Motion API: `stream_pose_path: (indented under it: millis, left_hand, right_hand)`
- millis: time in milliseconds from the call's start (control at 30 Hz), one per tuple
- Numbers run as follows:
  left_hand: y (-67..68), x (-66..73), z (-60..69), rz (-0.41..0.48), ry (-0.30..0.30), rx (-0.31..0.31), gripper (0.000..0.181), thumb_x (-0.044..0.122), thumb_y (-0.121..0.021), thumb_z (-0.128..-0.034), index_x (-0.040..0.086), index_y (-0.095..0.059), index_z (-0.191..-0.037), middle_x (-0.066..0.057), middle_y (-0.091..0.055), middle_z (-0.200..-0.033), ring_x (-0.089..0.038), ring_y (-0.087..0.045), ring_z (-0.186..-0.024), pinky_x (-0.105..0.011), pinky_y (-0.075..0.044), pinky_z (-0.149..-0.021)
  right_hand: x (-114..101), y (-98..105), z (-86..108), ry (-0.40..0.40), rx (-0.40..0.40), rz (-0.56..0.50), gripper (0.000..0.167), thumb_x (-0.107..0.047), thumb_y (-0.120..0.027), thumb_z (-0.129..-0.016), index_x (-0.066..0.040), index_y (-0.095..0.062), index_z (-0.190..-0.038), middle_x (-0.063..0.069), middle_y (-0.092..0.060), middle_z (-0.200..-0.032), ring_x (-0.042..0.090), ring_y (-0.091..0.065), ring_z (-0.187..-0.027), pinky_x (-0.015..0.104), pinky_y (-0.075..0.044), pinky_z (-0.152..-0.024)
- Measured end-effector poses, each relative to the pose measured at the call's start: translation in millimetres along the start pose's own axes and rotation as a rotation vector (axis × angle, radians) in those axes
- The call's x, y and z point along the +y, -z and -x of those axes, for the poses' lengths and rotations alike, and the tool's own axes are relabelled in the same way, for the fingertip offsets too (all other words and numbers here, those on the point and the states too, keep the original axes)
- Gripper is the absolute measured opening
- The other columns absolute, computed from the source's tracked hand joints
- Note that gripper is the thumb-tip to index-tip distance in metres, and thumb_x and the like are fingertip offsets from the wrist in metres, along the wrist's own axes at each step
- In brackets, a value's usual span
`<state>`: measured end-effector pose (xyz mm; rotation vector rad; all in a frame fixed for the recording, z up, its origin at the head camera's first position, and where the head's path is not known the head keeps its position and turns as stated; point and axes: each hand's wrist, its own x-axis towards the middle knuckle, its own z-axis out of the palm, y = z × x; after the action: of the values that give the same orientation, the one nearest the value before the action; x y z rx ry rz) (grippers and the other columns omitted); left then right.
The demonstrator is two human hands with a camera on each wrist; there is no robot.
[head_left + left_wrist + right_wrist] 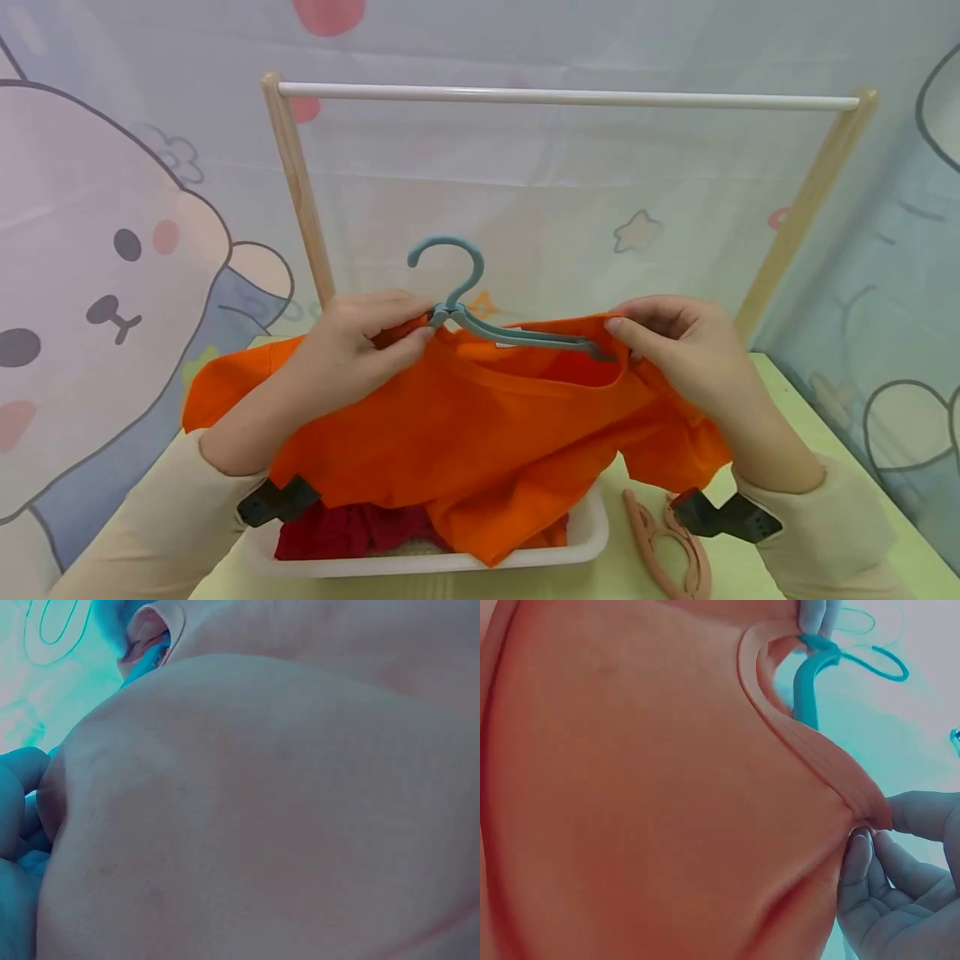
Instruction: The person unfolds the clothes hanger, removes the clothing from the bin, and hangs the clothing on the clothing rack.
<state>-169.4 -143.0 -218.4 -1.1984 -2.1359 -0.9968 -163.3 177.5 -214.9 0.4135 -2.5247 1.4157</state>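
Note:
An orange T-shirt is held up by its neckline in front of me. My left hand pinches the collar together with a blue-grey folding hanger, just below its hook. One hanger arm reaches right inside the neck opening, its tip close to my right fingers; the other arm is hidden by the shirt and my left hand. My right hand pinches the collar's right side between thumb and fingers, as the right wrist view also shows. Cloth fills most of the left wrist view.
Beneath the shirt, a white basket holds dark red clothing. A pinkish-brown hanger lies on the light green table right of it. Behind stands a wooden-legged rack with a white rail, in front of a printed cloth backdrop.

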Motion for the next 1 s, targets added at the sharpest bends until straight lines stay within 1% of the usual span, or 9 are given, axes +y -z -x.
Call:
stream_pose_path:
  millis: [100,200,300,367,533,633,833,900,1000]
  left_hand:
    - [1.7,-2.2,0.8,0.009,-0.022,0.009,0.021,-0.008,-0.065,-0.0846,0.0,-0.072,-0.102,-0.003,-0.067,-0.088,-0.009,-0.047,-0.063,-0.019,-0.04,-0.049]
    - [-1.6,-1.8,-0.2,0.012,-0.028,-0.017,0.02,-0.007,-0.065,-0.0852,0.001,-0.072,-0.103,-0.003,-0.067,-0.088,-0.008,-0.046,-0.063,-0.018,-0.04,-0.05]
    - [-8.8,0.4,-2.9,0.012,-0.047,-0.05,0.019,-0.005,-0.065,-0.086,0.001,-0.071,-0.103,-0.004,-0.067,-0.089,-0.008,-0.046,-0.063,-0.019,-0.04,-0.05]
    - [-15.1,0.8,-5.4,0.018,-0.074,-0.066,0.016,-0.005,-0.065,-0.0862,0.001,-0.07,-0.1,-0.004,-0.066,-0.087,-0.008,-0.044,-0.063,-0.019,-0.039,-0.05]
    - [-29.6,-0.2,-10.5,0.032,-0.111,-0.083,0.009,-0.005,-0.064,-0.0867,0.002,-0.068,-0.09,0.0,-0.054,-0.072,-0.007,-0.038,-0.059,-0.02,-0.035,-0.049]
    - [-34.0,1.5,-11.4,0.025,-0.094,-0.087,0.007,-0.004,-0.064,-0.0869,0.003,-0.067,-0.088,0.001,-0.048,-0.068,-0.007,-0.038,-0.059,-0.02,-0.035,-0.05]
    - [-36.6,1.7,-10.0,0.026,-0.054,-0.086,0.007,-0.003,-0.063,-0.0881,0.002,-0.067,-0.089,0.0,-0.051,-0.071,-0.008,-0.039,-0.061,-0.021,-0.036,-0.051]
    - [-36.7,0.3,-9.1,0.031,-0.046,-0.08,0.007,-0.003,-0.062,-0.0886,0.002,-0.067,-0.091,0.0,-0.053,-0.074,-0.008,-0.039,-0.06,-0.021,-0.037,-0.051]
    - [-36.2,-1.2,-7.9,0.034,-0.033,-0.072,0.009,-0.003,-0.062,-0.089,0.001,-0.068,-0.094,-0.002,-0.058,-0.078,-0.008,-0.04,-0.059,-0.021,-0.037,-0.05]
  right_hand:
    - [2,2,-0.3,0.012,0.004,0.046,0.031,-0.031,-0.068,-0.091,-0.003,-0.071,-0.104,-0.008,-0.066,-0.074,0.014,-0.059,-0.069,0.022,-0.051,-0.064]
    - [2,-1,-1.1,0.036,-0.004,0.07,0.028,-0.028,-0.068,-0.091,-0.003,-0.072,-0.102,-0.006,-0.067,-0.075,0.014,-0.06,-0.069,0.022,-0.052,-0.064]
    - [1,-7,-1.6,0.043,-0.026,0.072,0.027,-0.027,-0.069,-0.091,-0.003,-0.073,-0.102,-0.002,-0.068,-0.076,0.014,-0.061,-0.069,0.022,-0.052,-0.064]
    - [0,-12,-1.8,0.036,-0.044,0.063,0.026,-0.027,-0.069,-0.091,-0.004,-0.073,-0.101,0.001,-0.068,-0.077,0.015,-0.061,-0.069,0.023,-0.052,-0.064]
    - [-1,-24,-2.4,0.041,-0.079,0.034,0.025,-0.028,-0.07,-0.09,-0.006,-0.074,-0.1,0.003,-0.07,-0.079,0.017,-0.061,-0.071,0.024,-0.052,-0.064]
    - [0,-30,-2.4,0.062,-0.093,0.025,0.025,-0.03,-0.071,-0.089,-0.008,-0.075,-0.099,0.002,-0.071,-0.081,0.016,-0.062,-0.072,0.024,-0.051,-0.065]
    - [2,-35,-1.0,0.116,-0.088,0.061,0.023,-0.033,-0.071,-0.089,-0.013,-0.075,-0.1,-0.001,-0.071,-0.083,0.016,-0.061,-0.073,0.025,-0.049,-0.065]
    - [4,-37,-1.3,0.156,-0.085,0.078,0.02,-0.031,-0.071,-0.088,-0.014,-0.075,-0.099,-0.002,-0.07,-0.083,0.017,-0.058,-0.073,0.025,-0.048,-0.063]
    - [10,-39,-2.3,0.253,-0.095,0.088,0.015,-0.023,-0.073,-0.087,-0.015,-0.074,-0.1,-0.004,-0.067,-0.085,0.016,-0.054,-0.074,0.024,-0.046,-0.062]
